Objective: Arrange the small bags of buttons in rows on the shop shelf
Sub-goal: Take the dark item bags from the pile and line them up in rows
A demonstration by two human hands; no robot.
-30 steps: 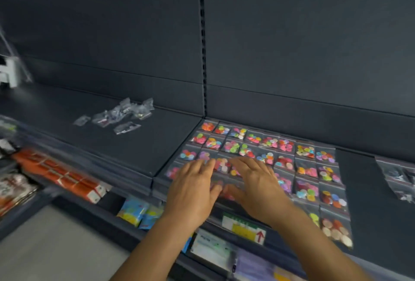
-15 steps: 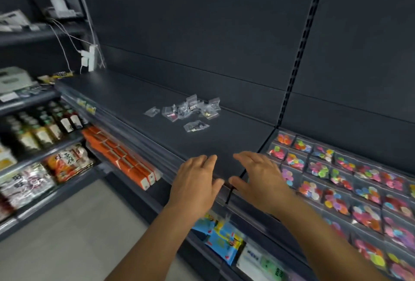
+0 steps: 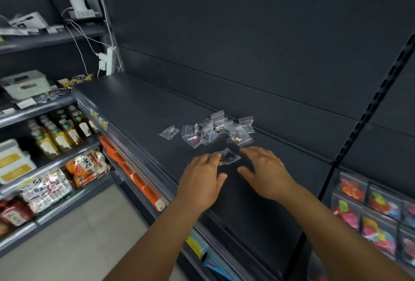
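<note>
A loose pile of small clear bags [image 3: 213, 131] lies on the dark shelf [image 3: 143, 110] near its back wall. One single bag [image 3: 228, 157] lies apart, nearer the front. My left hand [image 3: 203, 178] reaches flat over the shelf, its fingertips at that bag's left edge. My right hand [image 3: 267, 172] hovers flat just right of the same bag, fingers straight, holding nothing. Rows of bags with coloured buttons [image 3: 370, 215] cover the shelf section at the lower right.
A lone clear bag [image 3: 169, 132] lies left of the pile. Orange packets [image 3: 139, 184] line the shelf below. To the left stand bottles [image 3: 60, 132] and snack packs [image 3: 87, 166]. A white power strip with cables [image 3: 107, 60] hangs at the shelf's far left end.
The view swung left, from the rows of coloured button bags to the pile of clear bags. Both hands moved off the rows and now reach the single bag near the pile.
</note>
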